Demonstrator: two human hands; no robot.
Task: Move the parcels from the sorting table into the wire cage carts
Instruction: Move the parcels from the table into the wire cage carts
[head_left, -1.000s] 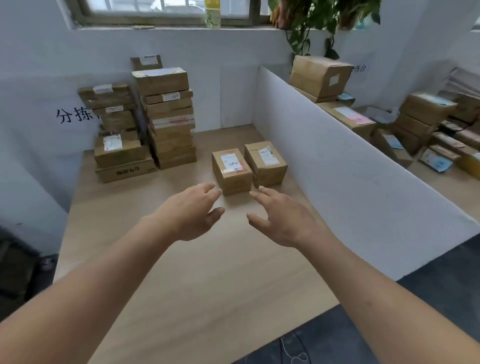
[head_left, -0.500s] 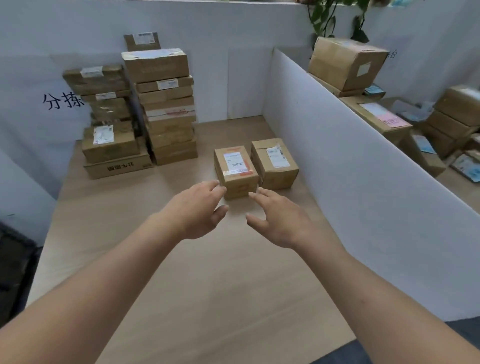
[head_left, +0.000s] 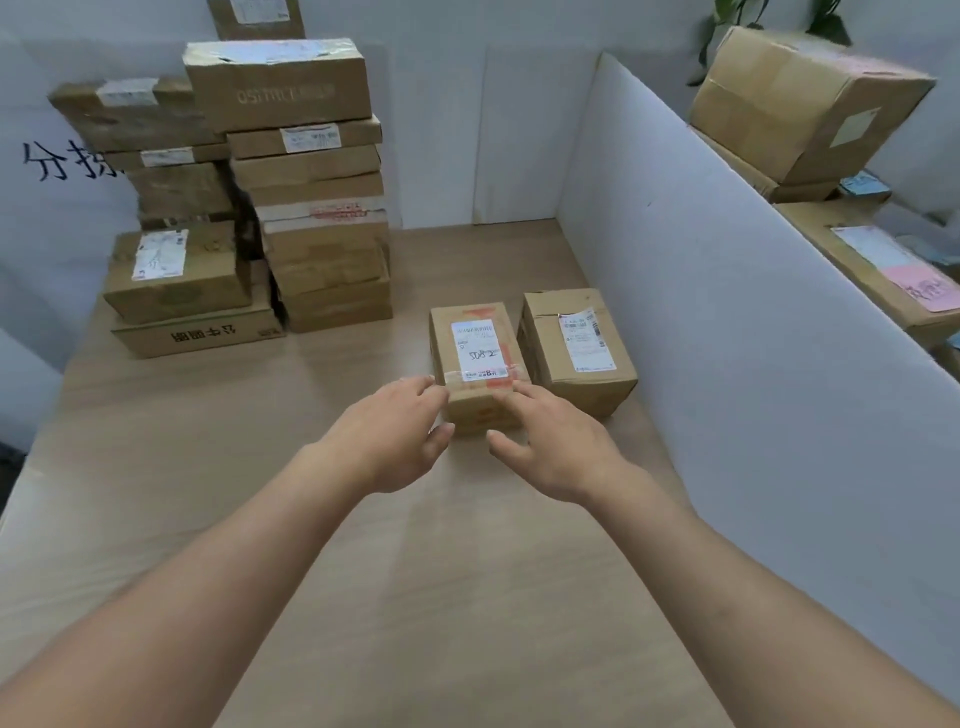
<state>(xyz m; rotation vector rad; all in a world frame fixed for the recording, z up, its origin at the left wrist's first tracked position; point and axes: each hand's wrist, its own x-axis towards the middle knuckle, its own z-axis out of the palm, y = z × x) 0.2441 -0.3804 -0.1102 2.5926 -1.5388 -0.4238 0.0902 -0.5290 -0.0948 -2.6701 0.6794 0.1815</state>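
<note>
- Reaching forward over the bare wood of the sorting table (head_left: 467, 597), both forearms run side by side toward the same small box, and neither hand carries anything.
- The left hand (head_left: 387, 436) has its fingers straight and loosely spread, fingertips at the near-left top corner of the nearer parcel (head_left: 475, 358); whether they touch the cardboard I cannot tell.
- The right hand (head_left: 553, 441) is likewise spread and relaxed, its fingers lying over the near-right top edge of that same box, thumb held low in front of the near face. It looks slightly further onto the box than the left.
- That parcel lies straight ahead of the hands, between them, with its long axis running away from the person and its label facing up. My judgement is that the grasp will turn on this: one hand should slide down each long side, clamping across the short width.
- Just to its right, close but apparently not touching, sits a second parcel (head_left: 579, 345), leaving the right hand only a narrow gap to enter.
- Beyond that box stands a white divider panel (head_left: 727, 291).
- Further back on the left, stacked parcels (head_left: 311, 208) wait against the wall.
- No wire cage cart is in view.
</note>
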